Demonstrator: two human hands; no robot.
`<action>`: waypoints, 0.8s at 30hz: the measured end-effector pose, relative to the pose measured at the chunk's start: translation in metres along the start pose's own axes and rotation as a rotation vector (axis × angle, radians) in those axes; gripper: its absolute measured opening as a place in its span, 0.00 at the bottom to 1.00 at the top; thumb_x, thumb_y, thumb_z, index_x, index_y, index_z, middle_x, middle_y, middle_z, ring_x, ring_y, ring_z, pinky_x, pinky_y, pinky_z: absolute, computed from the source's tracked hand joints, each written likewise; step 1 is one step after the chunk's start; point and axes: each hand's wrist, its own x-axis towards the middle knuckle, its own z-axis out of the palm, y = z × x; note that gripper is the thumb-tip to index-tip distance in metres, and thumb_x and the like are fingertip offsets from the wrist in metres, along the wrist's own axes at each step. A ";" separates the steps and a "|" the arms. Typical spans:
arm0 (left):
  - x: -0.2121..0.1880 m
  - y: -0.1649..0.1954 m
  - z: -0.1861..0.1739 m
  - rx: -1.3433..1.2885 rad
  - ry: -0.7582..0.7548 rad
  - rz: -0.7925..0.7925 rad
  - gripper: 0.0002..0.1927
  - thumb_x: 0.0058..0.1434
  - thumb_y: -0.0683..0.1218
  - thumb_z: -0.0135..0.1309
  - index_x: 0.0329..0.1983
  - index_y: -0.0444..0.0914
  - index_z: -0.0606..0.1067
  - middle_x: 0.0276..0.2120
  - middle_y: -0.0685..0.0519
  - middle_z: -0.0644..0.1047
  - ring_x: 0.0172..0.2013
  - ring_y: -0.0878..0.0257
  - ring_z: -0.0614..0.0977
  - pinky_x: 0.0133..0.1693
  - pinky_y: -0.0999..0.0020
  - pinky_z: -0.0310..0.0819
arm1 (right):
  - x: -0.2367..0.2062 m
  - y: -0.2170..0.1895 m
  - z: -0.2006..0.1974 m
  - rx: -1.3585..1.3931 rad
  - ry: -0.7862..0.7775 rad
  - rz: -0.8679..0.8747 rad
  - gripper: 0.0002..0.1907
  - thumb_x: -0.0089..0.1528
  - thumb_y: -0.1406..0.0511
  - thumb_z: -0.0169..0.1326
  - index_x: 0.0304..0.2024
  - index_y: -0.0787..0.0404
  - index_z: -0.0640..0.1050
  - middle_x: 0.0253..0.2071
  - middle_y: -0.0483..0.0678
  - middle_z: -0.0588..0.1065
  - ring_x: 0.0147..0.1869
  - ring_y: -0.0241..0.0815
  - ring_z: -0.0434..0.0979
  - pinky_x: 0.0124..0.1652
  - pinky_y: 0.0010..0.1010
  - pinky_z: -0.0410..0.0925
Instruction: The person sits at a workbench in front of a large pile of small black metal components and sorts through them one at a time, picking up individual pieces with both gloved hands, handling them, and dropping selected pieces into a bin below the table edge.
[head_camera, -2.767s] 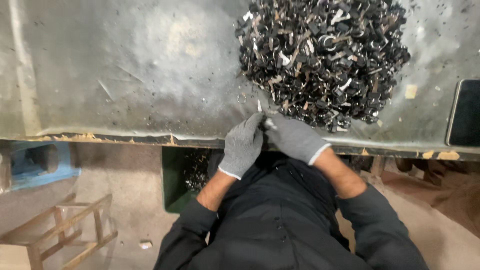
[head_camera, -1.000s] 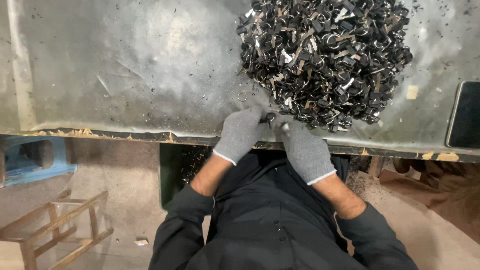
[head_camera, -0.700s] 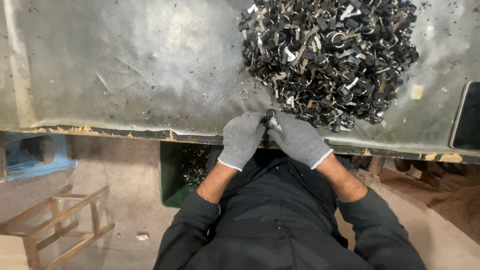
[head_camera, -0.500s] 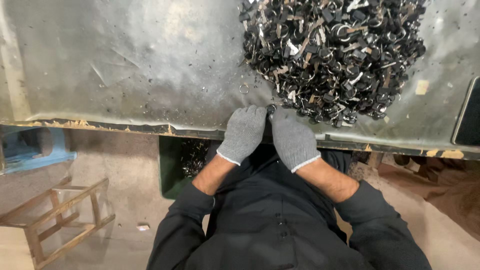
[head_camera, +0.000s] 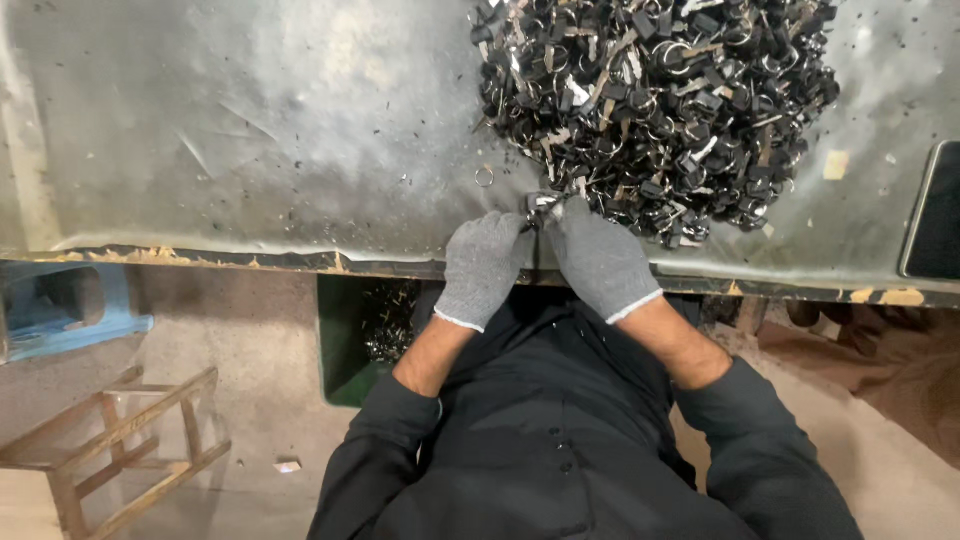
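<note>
In the head view, my left hand (head_camera: 487, 265) and right hand (head_camera: 598, 257), both in grey gloves, meet at the table (head_camera: 250, 120) edge just below centre of the frame, fingertips pinched together on a small metal piece (head_camera: 541, 205) between them; both hands look clamped on it, though the gloves hide exactly how. The piece sits at the lower left fringe of the pile (head_camera: 655, 105) of dark and silvery parts filling the upper right. A loose ring (head_camera: 484, 177) lies on the table just left of the hands. My worry is that the piece is tiny and held right at the edge, so a slip of the gloved fingertips could drop it off the table; a nudge from the right wrist could also drag pile parts over the edge. Below the table, left of my body, a green bin (head_camera: 345, 335) stands on the floor and holds similar small dark parts; how full it is I cannot tell.
</note>
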 end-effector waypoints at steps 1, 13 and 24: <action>-0.001 -0.001 0.001 0.009 0.015 0.001 0.09 0.60 0.44 0.59 0.43 0.39 0.76 0.33 0.48 0.77 0.35 0.48 0.80 0.38 0.53 0.73 | 0.001 0.000 0.001 -0.034 0.012 -0.040 0.13 0.71 0.61 0.48 0.46 0.66 0.71 0.34 0.58 0.78 0.36 0.58 0.82 0.32 0.47 0.75; 0.001 -0.008 0.003 0.058 -0.084 0.089 0.09 0.58 0.43 0.58 0.41 0.38 0.74 0.33 0.47 0.75 0.36 0.49 0.80 0.39 0.52 0.74 | 0.001 -0.001 0.017 0.024 0.126 -0.128 0.17 0.64 0.64 0.53 0.52 0.65 0.70 0.37 0.58 0.76 0.34 0.58 0.81 0.29 0.46 0.74; 0.002 -0.008 0.000 0.037 -0.064 0.071 0.09 0.58 0.42 0.57 0.41 0.38 0.74 0.33 0.48 0.75 0.36 0.50 0.79 0.39 0.54 0.73 | 0.007 -0.016 -0.006 -0.171 -0.058 -0.085 0.14 0.69 0.62 0.46 0.54 0.64 0.69 0.35 0.55 0.75 0.28 0.51 0.82 0.23 0.39 0.74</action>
